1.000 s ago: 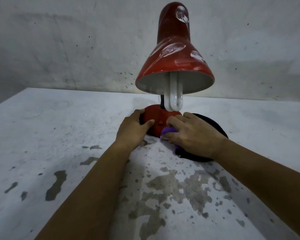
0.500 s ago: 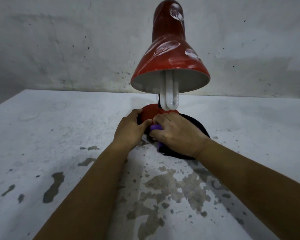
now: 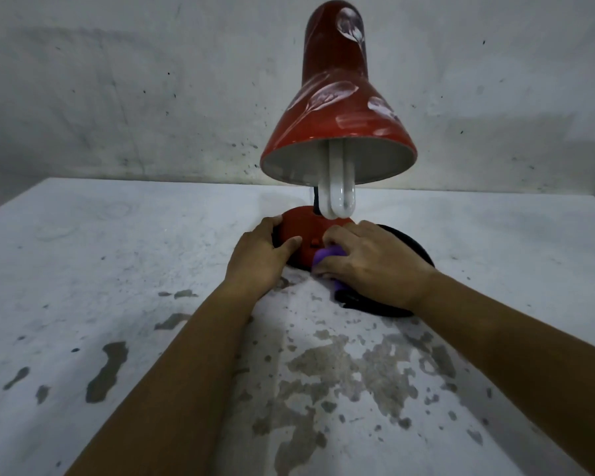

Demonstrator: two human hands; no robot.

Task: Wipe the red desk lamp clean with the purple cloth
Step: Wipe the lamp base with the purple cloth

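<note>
The red desk lamp (image 3: 337, 108) stands on the table, its shade with white leaf prints tilted toward me and a white U-shaped bulb (image 3: 340, 190) hanging out of it. Its red domed base (image 3: 306, 228) sits on a black round foot (image 3: 413, 249). My left hand (image 3: 260, 257) grips the left side of the base, thumb across its front. My right hand (image 3: 371, 262) presses the bunched purple cloth (image 3: 327, 257) against the front right of the base; most of the cloth is hidden under the fingers.
The table (image 3: 117, 269) is white with patches of peeled paint (image 3: 340, 369) near me. A stained grey wall (image 3: 152, 97) rises right behind the lamp. The table's left edge runs diagonally at the far left.
My right hand with the cloth slid left across the base front half a second ago and has now moved back to the right. The left hand keeps its grip.
</note>
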